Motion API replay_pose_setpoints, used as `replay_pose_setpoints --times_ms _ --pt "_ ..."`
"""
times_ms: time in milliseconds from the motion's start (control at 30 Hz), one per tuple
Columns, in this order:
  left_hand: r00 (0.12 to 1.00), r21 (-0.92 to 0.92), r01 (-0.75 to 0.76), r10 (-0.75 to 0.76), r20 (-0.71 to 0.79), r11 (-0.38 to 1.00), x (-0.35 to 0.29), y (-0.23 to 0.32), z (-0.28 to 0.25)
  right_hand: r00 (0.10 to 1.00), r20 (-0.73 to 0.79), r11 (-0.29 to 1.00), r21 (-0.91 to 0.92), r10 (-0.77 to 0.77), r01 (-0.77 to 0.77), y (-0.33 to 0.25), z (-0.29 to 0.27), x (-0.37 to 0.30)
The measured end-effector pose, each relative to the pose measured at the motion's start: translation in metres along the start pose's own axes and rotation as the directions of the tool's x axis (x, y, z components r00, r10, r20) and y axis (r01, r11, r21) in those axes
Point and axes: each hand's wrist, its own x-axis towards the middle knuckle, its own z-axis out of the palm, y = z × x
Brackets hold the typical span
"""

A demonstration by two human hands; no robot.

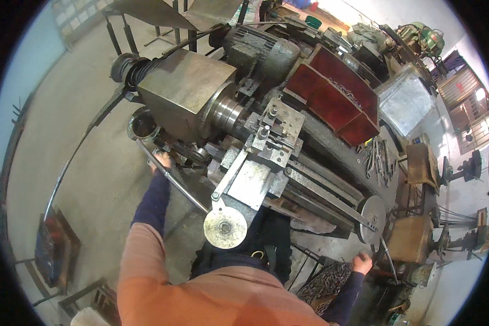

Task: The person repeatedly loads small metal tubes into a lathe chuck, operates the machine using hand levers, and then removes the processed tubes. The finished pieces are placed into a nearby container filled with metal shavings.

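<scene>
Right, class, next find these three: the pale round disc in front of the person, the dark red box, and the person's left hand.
Pale round disc (225, 228): head view, middle of its flat face.
Dark red box (319, 93): head view, its near wall.
Left hand (161, 160): head view, middle of the hand.

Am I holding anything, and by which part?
I can't tell: your left hand is at the slanted metal rod, its grip unclear; your right hand looks curled near the round metal disc, its palm hidden.

Shiny metal lever (187, 191), dull metal disc (225, 227), matt cloth sleeve (145, 251)
</scene>
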Motion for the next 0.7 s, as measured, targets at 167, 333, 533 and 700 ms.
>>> replay_pose_setpoints --times_ms 167,333,533,700 --pt "0.858 -0.107 -0.389 0.402 0.320 0.915 -0.024 0.051 -0.100 0.979 -0.097 0.984 0.002 -0.178 0.179 -0.060 -0.047 -0.001" --pt "0.906 0.025 -0.286 0.262 0.331 0.958 -0.015 0.003 -0.102 0.732 0.003 0.717 0.200 -0.682 0.668 -0.233 -0.033 0.031" --pt "0.898 -0.104 -0.421 0.431 0.093 0.901 -0.006 -0.033 -0.203 0.126 0.000 0.109 0.497 -0.992 0.861 -0.441 0.026 -0.018" --pt "0.878 -0.149 -0.330 0.245 -0.411 0.932 0.028 -0.124 -0.353 0.073 0.361 0.091 0.034 -0.930 0.995 -0.514 0.106 -0.039"
